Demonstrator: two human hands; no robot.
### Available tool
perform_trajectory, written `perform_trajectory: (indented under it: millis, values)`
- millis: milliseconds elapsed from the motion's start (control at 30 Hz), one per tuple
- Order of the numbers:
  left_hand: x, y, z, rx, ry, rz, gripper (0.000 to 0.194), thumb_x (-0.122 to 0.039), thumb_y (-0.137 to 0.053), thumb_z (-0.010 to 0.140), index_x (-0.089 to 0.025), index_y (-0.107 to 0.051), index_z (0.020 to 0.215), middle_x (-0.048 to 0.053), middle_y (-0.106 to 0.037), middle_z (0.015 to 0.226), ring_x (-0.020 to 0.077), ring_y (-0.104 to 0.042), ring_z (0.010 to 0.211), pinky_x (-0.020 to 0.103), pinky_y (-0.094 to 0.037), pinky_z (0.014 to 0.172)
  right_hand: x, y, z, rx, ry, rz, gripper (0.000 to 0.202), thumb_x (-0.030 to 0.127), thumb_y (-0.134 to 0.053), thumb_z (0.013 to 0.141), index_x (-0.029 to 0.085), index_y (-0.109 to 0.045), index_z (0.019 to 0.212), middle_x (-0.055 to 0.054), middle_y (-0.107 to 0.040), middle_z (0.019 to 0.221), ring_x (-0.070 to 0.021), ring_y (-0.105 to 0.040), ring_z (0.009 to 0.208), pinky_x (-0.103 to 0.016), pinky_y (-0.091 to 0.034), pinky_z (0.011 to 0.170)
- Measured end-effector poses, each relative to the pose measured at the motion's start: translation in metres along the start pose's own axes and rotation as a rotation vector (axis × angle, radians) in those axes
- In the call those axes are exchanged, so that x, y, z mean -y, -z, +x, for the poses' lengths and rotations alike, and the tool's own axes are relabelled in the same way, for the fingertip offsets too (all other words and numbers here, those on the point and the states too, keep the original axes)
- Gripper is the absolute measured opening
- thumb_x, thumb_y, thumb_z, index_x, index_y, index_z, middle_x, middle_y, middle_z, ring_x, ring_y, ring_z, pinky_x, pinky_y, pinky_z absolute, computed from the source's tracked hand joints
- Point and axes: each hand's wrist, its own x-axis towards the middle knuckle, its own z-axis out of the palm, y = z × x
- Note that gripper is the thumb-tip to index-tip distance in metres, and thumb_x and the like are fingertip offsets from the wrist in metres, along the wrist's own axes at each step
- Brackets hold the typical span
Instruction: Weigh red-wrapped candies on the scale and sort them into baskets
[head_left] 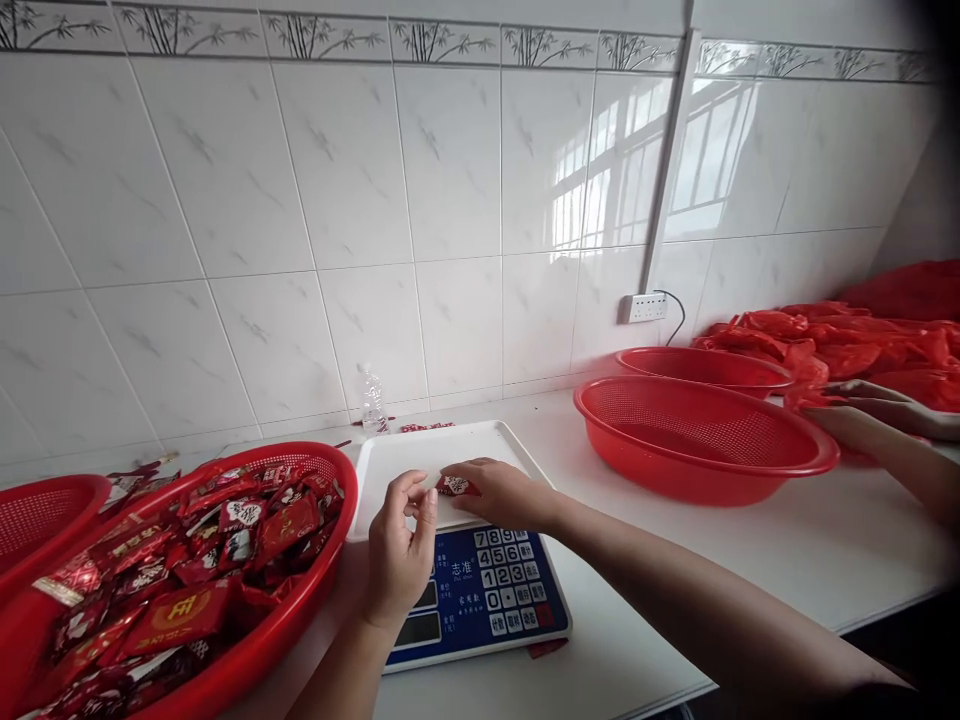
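My right hand (499, 492) holds a small red wrapped packet (456, 485) with white lettering, just over the white pan (480, 443) of a digital weighing scale. Beside it, my left hand (401, 545) is raised with its fingers loosely curled and the thumb apart; nothing shows in it. It covers part of the scale's blue keypad panel (463, 600). To the left stands a red plastic basket (346, 500) heaped with red wrapped packets (180, 615).
A clear plastic bottle (373, 400) stands against the tiled wall. On the right are a red perforated basket (705, 480), another basket (675, 360) behind it, and red plastic bags (847, 340). Another person's hands (847, 425) touch the bags. A power socket (643, 308) is on the wall.
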Motion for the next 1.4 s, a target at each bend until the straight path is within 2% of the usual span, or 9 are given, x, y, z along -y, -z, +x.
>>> perform_trajectory:
  millis: [133,267,500,600,700,800,900,1067,1400]
  values:
    - [-0.001,0.002,0.0,0.031,-0.015,0.03,0.018,-0.027,-0.048,0.088,-0.017,-0.052,0.102,0.007,-0.068,0.081,0.0154,-0.065,0.067,0.026,-0.053,0.062,-0.001,-0.008,0.011,0.016,0.054,-0.003,0.024,0.013,-0.058,0.08,0.024,-0.071,0.098,-0.004,-0.07,0.093,-0.0181,-0.063,0.09,-0.029,-0.048,0.082]
    - [0.0,0.001,-0.001,0.048,-0.062,0.043,0.017,-0.025,-0.047,0.089,-0.017,-0.051,0.104,0.005,-0.066,0.078,0.0142,-0.063,0.066,0.025,-0.052,0.063,-0.026,0.002,0.002,-0.096,-0.039,-0.071,0.023,0.01,-0.054,0.083,0.022,-0.071,0.093,-0.007,-0.066,0.098,-0.0183,-0.059,0.094,-0.029,-0.048,0.083]
    - [0.007,-0.005,-0.005,0.064,-0.146,0.056,0.016,-0.023,-0.048,0.09,-0.019,-0.051,0.105,0.0,-0.063,0.076,0.0114,-0.061,0.064,0.022,-0.052,0.061,-0.114,0.079,-0.038,-0.349,-0.454,-0.319,0.032,0.02,-0.04,0.091,0.018,-0.065,0.11,-0.012,-0.057,0.12,-0.027,-0.05,0.113,-0.041,-0.043,0.092]
    - [0.008,-0.006,-0.006,0.069,-0.173,0.064,0.016,-0.022,-0.048,0.09,-0.019,-0.05,0.105,0.0,-0.063,0.075,0.0109,-0.061,0.063,0.021,-0.052,0.061,-0.145,0.109,-0.061,-0.326,-0.634,-0.387,0.038,0.025,-0.034,0.093,0.014,-0.061,0.118,-0.015,-0.057,0.123,-0.0278,-0.05,0.115,-0.04,-0.043,0.092]
    - [0.006,-0.006,-0.005,0.079,-0.188,0.092,0.015,-0.023,-0.048,0.09,-0.018,-0.051,0.104,0.0,-0.063,0.074,0.011,-0.062,0.062,0.021,-0.053,0.06,-0.161,0.118,-0.082,-0.212,-0.767,-0.425,0.044,0.036,-0.039,0.092,0.013,-0.055,0.126,-0.017,-0.053,0.131,-0.0324,-0.048,0.12,-0.041,-0.045,0.089]
    - [0.002,-0.005,-0.004,0.102,-0.18,0.116,0.015,-0.023,-0.047,0.09,-0.018,-0.051,0.104,0.0,-0.064,0.074,0.0114,-0.063,0.063,0.02,-0.052,0.058,-0.16,0.106,-0.1,-0.047,-0.819,-0.438,0.05,0.045,-0.049,0.086,0.014,-0.056,0.125,-0.018,-0.057,0.126,-0.0346,-0.055,0.111,-0.04,-0.048,0.08]
    - [0.001,-0.005,-0.004,0.116,-0.184,0.117,0.015,-0.024,-0.047,0.09,-0.018,-0.051,0.103,0.0,-0.064,0.073,0.0114,-0.063,0.063,0.02,-0.052,0.057,-0.145,0.081,-0.112,0.065,-0.819,-0.47,0.042,0.031,-0.045,0.089,0.016,-0.054,0.127,-0.015,-0.066,0.112,-0.03,-0.064,0.094,-0.037,-0.05,0.071]
    - [0.002,-0.007,-0.004,0.112,-0.195,0.126,0.015,-0.025,-0.048,0.09,-0.018,-0.052,0.102,0.0,-0.064,0.073,0.0119,-0.064,0.063,0.021,-0.053,0.059,-0.117,0.043,-0.122,0.073,-0.799,-0.601,0.052,0.003,-0.033,0.085,0.015,-0.044,0.135,-0.017,-0.067,0.109,-0.0286,-0.066,0.09,-0.037,-0.049,0.068]
    - [0.001,-0.005,-0.004,0.13,-0.196,0.135,0.013,-0.023,-0.048,0.089,-0.018,-0.053,0.101,0.001,-0.067,0.075,0.0129,-0.066,0.065,0.021,-0.053,0.058,-0.108,0.024,-0.128,0.079,-0.776,-0.67,0.055,0.002,-0.037,0.084,0.018,-0.043,0.136,-0.015,-0.069,0.103,-0.024,-0.068,0.081,-0.029,-0.05,0.06]
